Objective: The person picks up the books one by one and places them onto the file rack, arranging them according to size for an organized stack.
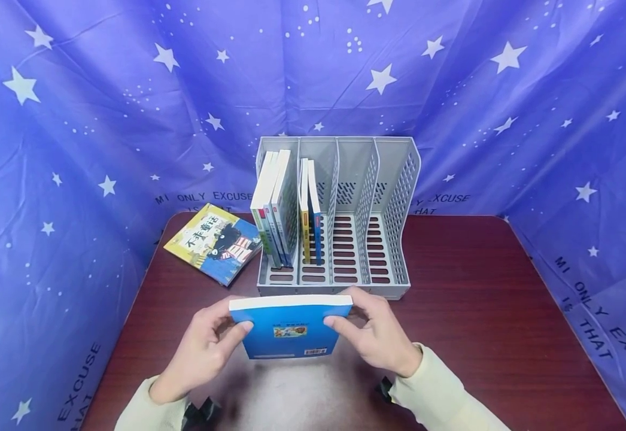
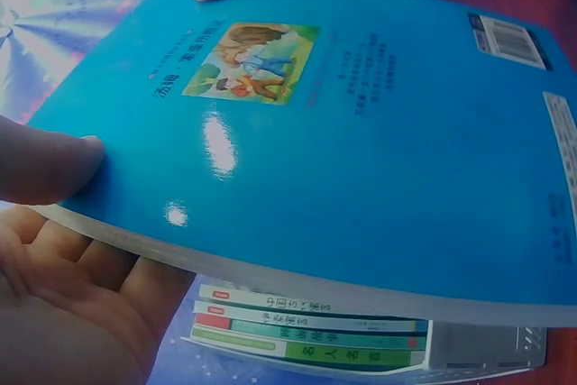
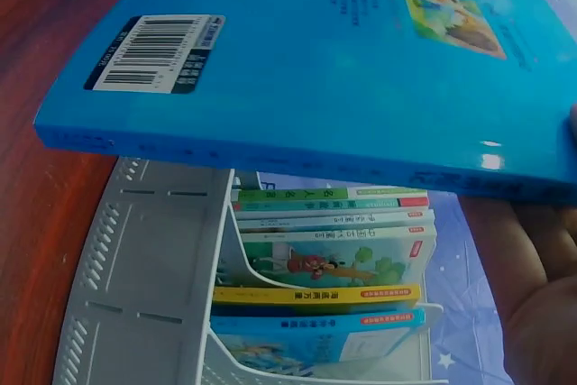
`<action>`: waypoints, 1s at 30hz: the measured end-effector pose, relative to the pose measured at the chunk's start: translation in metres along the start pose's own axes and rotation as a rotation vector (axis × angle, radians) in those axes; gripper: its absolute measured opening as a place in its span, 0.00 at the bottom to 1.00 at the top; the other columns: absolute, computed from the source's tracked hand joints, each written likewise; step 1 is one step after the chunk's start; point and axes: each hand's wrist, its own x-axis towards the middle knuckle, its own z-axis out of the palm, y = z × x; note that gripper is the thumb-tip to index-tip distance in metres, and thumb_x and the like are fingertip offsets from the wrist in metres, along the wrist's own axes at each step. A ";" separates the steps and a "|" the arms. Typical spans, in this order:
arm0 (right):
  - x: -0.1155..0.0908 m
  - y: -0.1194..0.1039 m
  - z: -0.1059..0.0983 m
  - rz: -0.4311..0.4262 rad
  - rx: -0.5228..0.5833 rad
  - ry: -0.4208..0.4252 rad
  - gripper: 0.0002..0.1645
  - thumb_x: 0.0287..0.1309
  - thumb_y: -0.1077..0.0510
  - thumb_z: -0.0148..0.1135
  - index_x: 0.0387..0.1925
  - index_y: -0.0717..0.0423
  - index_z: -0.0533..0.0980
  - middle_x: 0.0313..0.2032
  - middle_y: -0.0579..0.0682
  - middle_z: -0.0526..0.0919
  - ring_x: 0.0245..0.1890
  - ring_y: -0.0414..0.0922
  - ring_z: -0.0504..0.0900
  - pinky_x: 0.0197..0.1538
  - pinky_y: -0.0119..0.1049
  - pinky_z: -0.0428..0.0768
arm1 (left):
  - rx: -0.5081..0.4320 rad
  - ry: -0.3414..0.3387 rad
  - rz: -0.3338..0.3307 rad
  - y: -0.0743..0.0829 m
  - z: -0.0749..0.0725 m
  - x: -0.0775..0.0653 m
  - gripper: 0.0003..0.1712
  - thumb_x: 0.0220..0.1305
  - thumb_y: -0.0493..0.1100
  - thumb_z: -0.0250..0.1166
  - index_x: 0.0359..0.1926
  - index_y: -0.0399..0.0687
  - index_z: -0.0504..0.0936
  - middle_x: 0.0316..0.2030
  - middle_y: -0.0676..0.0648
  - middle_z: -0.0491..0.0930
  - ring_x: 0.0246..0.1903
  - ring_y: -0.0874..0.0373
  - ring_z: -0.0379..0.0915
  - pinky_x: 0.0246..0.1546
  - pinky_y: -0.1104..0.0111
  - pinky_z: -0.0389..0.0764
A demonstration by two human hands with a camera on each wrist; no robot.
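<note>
A blue paperback book (image 1: pixel 291 332) is held up in front of the grey file rack (image 1: pixel 318 290), its back cover with a small picture and barcode facing the head camera. My left hand (image 1: pixel 200 350) grips its left side, thumb on the back cover and fingers behind. On the opposite side my right hand (image 1: pixel 380 335) pinches it the same way. In the right wrist view the blue spine and the barcode (image 3: pixel 153 51) show clearly. The front cover is hidden. Several books (image 1: pixel 275 203) stand upright in the rack's leftmost compartment, and two thin books (image 1: pixel 310 209) lean in the second.
A yellow and blue picture book (image 1: pixel 216 242) lies flat on the dark red table (image 1: pixel 469 287), left of the rack. The rack's two right compartments show bare slotted floors. A purple-blue star curtain (image 1: pixel 286 72) surrounds the table at the back and sides.
</note>
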 end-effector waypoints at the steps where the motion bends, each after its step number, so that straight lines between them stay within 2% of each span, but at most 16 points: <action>1: 0.000 0.000 0.000 -0.016 -0.015 0.015 0.11 0.54 0.65 0.67 0.37 0.50 0.75 0.23 0.42 0.74 0.21 0.35 0.69 0.25 0.29 0.73 | 0.003 0.005 0.000 0.000 0.000 0.001 0.20 0.61 0.26 0.60 0.50 0.48 0.79 0.44 0.49 0.83 0.37 0.56 0.81 0.39 0.66 0.83; 6: -0.001 -0.002 -0.001 -0.128 -0.062 0.099 0.16 0.48 0.69 0.70 0.38 0.53 0.77 0.25 0.43 0.78 0.23 0.34 0.73 0.25 0.26 0.75 | -0.006 0.050 -0.029 -0.002 0.001 0.005 0.17 0.60 0.29 0.64 0.48 0.48 0.80 0.42 0.50 0.84 0.38 0.56 0.82 0.41 0.66 0.82; 10: -0.002 -0.005 -0.007 -0.212 0.003 0.165 0.21 0.42 0.77 0.69 0.40 0.62 0.77 0.31 0.53 0.84 0.28 0.38 0.82 0.29 0.29 0.82 | 0.000 0.103 -0.048 -0.008 0.000 0.008 0.14 0.58 0.31 0.67 0.44 0.48 0.82 0.38 0.51 0.84 0.37 0.57 0.82 0.40 0.67 0.82; 14: 0.000 -0.009 -0.019 -0.272 0.023 0.243 0.20 0.42 0.76 0.69 0.40 0.68 0.77 0.32 0.58 0.84 0.22 0.38 0.82 0.22 0.29 0.80 | -0.044 0.125 -0.019 -0.024 -0.004 0.010 0.14 0.58 0.29 0.66 0.45 0.43 0.81 0.37 0.45 0.85 0.38 0.56 0.83 0.40 0.68 0.83; 17: 0.005 -0.013 -0.031 -0.289 -0.043 0.328 0.16 0.44 0.72 0.72 0.37 0.69 0.77 0.29 0.55 0.84 0.19 0.35 0.78 0.18 0.26 0.77 | -0.095 0.146 -0.049 -0.041 -0.008 0.012 0.12 0.59 0.29 0.64 0.46 0.37 0.80 0.38 0.38 0.84 0.38 0.54 0.83 0.39 0.68 0.83; 19: 0.008 -0.015 -0.039 -0.290 -0.097 0.387 0.15 0.43 0.71 0.72 0.34 0.70 0.77 0.27 0.54 0.83 0.19 0.34 0.77 0.18 0.25 0.76 | -0.120 0.192 -0.126 -0.054 -0.010 0.012 0.11 0.60 0.29 0.64 0.45 0.33 0.79 0.37 0.35 0.84 0.36 0.54 0.83 0.39 0.67 0.83; 22: 0.014 -0.017 -0.049 -0.283 -0.152 0.463 0.14 0.39 0.74 0.72 0.31 0.72 0.77 0.25 0.53 0.83 0.21 0.34 0.79 0.20 0.23 0.77 | -0.141 0.309 -0.313 -0.072 -0.013 0.014 0.11 0.61 0.30 0.64 0.44 0.31 0.79 0.37 0.34 0.84 0.32 0.55 0.83 0.36 0.67 0.83; 25: 0.020 -0.019 -0.059 -0.275 -0.177 0.527 0.14 0.36 0.77 0.70 0.31 0.74 0.76 0.27 0.53 0.84 0.25 0.35 0.82 0.26 0.23 0.80 | -0.100 0.423 -0.484 -0.090 -0.017 0.015 0.12 0.61 0.33 0.64 0.45 0.31 0.78 0.37 0.35 0.84 0.30 0.56 0.83 0.35 0.65 0.84; 28: 0.025 -0.021 -0.066 -0.268 -0.188 0.598 0.14 0.37 0.78 0.69 0.32 0.76 0.76 0.29 0.52 0.85 0.27 0.35 0.83 0.30 0.23 0.81 | -0.030 0.479 -0.604 -0.106 -0.021 0.016 0.16 0.61 0.38 0.65 0.47 0.32 0.77 0.39 0.34 0.83 0.29 0.52 0.84 0.33 0.61 0.84; 30: 0.028 -0.022 -0.070 -0.258 -0.200 0.646 0.15 0.38 0.77 0.69 0.33 0.77 0.76 0.29 0.51 0.85 0.27 0.35 0.83 0.31 0.23 0.81 | 0.000 0.501 -0.652 -0.116 -0.022 0.018 0.20 0.61 0.42 0.65 0.49 0.31 0.75 0.40 0.31 0.82 0.29 0.47 0.84 0.32 0.59 0.84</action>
